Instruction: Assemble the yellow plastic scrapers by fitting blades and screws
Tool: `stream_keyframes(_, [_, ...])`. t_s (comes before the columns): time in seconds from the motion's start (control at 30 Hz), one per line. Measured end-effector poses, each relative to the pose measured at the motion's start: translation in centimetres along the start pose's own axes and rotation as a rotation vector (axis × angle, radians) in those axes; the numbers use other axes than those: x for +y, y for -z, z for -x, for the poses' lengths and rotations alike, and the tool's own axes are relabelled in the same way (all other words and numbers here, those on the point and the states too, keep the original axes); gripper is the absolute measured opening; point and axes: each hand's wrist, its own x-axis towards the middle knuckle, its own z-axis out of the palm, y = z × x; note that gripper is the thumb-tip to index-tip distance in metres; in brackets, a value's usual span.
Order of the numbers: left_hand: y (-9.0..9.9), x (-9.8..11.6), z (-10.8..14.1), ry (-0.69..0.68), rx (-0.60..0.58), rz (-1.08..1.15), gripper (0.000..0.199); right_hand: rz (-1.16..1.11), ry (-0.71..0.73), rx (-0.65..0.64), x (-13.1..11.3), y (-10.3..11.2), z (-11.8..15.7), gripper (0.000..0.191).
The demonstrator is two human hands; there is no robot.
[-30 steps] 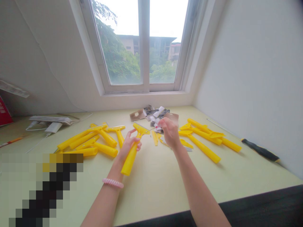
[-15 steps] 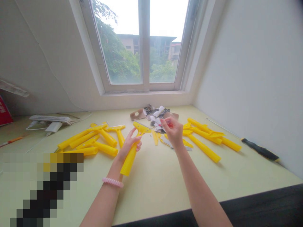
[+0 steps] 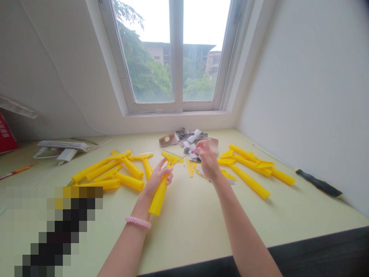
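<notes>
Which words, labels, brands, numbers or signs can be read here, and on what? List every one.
None can be read clearly.
Red object at far left: pale characters, too blurred to quote.
Black-and-white scraps below the window: print too small to read.
Yellow scrapers: no writing visible.

Head view, camera worn on the person's head | facing: forward and downward across the pale desk (image 3: 187,231) to the window (image 3: 178,57) | range: close, left hand (image 3: 160,176) and right hand (image 3: 208,159) just below mid-picture | field: desk's near edge to window sill (image 3: 175,115), right-hand wall (image 3: 311,96) alongside, trees (image 3: 147,73) outside
</notes>
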Motion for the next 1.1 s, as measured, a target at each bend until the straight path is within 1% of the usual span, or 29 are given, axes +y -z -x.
stream_keyframes(0.17, [0.47, -0.31, -0.27, -0.045, -0.014, -0.019, 0.056, -0.011, 0.127, 0.082, 0.03, 0.09, -0.23, 0.018])
stream_keyframes(0.3, [0.68, -0.58, -0.49, -0.050, -0.007, -0.052, 0.057, 0.011, 0.079, 0.119, 0.02, -0.08, -0.11, 0.019])
stream_keyframes(0.43, [0.68, -0.59, -0.48, -0.054, -0.006, -0.057, 0.057, 0.076, 0.040, 0.076, 0.23, -0.36, -0.06, 0.026])
stream_keyframes(0.6, [0.71, -0.41, -0.39, -0.030, 0.035, -0.070, 0.057, 0.065, 0.031, -0.032, -0.11, 0.01, -0.05, 0.010])
stream_keyframes(0.7, [0.63, -0.32, -0.36, -0.022, 0.031, -0.071, 0.057, 0.084, 0.045, -0.077, -0.36, 0.24, -0.03, 0.011])
stream_keyframes(0.9, [0.19, -0.08, -0.16, -0.037, 0.055, -0.067, 0.057, 0.168, -0.011, -0.095, 0.10, 0.05, 0.06, 0.021])
stream_keyframes(1.1, [0.31, -0.17, -0.33, -0.021, 0.064, -0.065, 0.056, 0.158, 0.032, -0.089, 0.01, 0.39, 0.06, 0.013])
